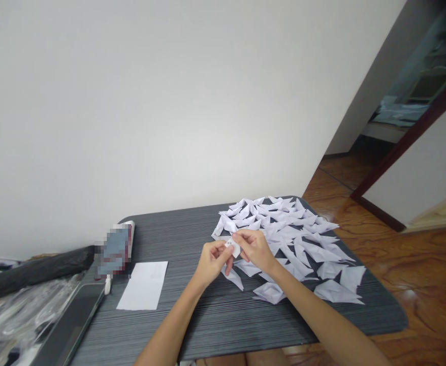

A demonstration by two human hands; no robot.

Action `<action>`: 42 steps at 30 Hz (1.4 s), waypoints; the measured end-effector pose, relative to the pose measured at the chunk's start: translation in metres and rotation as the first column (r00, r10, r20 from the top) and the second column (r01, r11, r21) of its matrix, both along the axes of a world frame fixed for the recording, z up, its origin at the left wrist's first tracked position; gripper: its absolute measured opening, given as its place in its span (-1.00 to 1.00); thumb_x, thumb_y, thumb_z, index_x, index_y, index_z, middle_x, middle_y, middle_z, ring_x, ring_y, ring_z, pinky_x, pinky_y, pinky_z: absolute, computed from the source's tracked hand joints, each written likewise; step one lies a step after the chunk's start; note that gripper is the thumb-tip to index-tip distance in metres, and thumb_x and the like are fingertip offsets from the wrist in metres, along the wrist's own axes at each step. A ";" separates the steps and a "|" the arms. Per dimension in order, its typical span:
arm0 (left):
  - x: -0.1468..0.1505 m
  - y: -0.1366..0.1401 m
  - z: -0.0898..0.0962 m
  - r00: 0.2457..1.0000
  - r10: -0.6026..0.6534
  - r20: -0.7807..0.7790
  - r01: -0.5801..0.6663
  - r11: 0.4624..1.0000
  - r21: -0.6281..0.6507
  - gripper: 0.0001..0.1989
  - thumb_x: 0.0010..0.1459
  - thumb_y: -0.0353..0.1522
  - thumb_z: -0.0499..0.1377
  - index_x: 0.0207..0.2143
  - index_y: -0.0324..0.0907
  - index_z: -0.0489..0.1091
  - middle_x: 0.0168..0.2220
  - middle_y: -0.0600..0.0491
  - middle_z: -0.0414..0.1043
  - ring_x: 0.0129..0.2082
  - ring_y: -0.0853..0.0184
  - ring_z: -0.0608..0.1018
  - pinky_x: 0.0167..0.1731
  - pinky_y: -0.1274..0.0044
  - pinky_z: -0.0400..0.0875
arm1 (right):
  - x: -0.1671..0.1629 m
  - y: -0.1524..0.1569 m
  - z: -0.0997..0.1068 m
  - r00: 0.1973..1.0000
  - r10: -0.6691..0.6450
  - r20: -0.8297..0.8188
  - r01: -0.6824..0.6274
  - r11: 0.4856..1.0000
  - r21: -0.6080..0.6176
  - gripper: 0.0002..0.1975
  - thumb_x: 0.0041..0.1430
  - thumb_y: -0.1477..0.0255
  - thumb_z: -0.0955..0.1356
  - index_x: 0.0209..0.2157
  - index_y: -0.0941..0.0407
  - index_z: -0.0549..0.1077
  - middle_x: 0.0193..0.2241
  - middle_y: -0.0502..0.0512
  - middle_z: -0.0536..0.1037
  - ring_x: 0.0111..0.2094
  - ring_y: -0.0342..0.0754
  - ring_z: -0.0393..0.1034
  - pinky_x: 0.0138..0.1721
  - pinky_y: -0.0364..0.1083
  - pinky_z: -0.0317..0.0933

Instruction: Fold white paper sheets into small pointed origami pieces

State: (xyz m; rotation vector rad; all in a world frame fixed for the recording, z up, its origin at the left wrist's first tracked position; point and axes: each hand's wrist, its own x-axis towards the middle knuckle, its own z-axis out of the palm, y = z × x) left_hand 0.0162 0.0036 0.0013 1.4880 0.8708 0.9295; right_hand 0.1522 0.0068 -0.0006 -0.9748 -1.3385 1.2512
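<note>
Between both hands is a small folded piece of white paper (pixel 233 248) with a few dark marks on it. My left hand (pixel 212 260) pinches its left side between thumb and fingers. From the right, my right hand (pixel 256 248) grips the upper edge with thumb and forefinger. Behind and beneath the hands, many folded white paper boats (pixel 284 223) lie spread over the right part of the table, some overlapping. One paper boat (pixel 271 293) rests near the front, under my right forearm. The hands hide part of the pile.
A flat white paper sheet (pixel 145 285) lies on the dark table (pixel 192 229), left of my arms. A phone or tablet (pixel 72 323) and a blurred-out packet (pixel 114 249) sit at the left edge. Clear plastic bags (pixel 36 320) are beyond. A white wall (pixel 169 101) stands behind.
</note>
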 end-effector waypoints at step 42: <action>-0.009 0.000 -0.008 0.874 0.413 -0.257 -0.149 0.731 0.666 -0.69 0.11 -0.43 0.00 -0.06 -0.23 0.18 -0.27 -0.06 0.47 -0.37 0.39 0.53 -0.37 0.62 0.44 | 0.007 -0.001 0.014 0.935 -0.094 0.342 -0.046 0.924 0.379 -0.84 0.06 0.47 0.27 -0.27 0.14 0.39 -0.41 0.04 0.44 -0.59 -0.24 0.21 -0.58 -0.22 0.13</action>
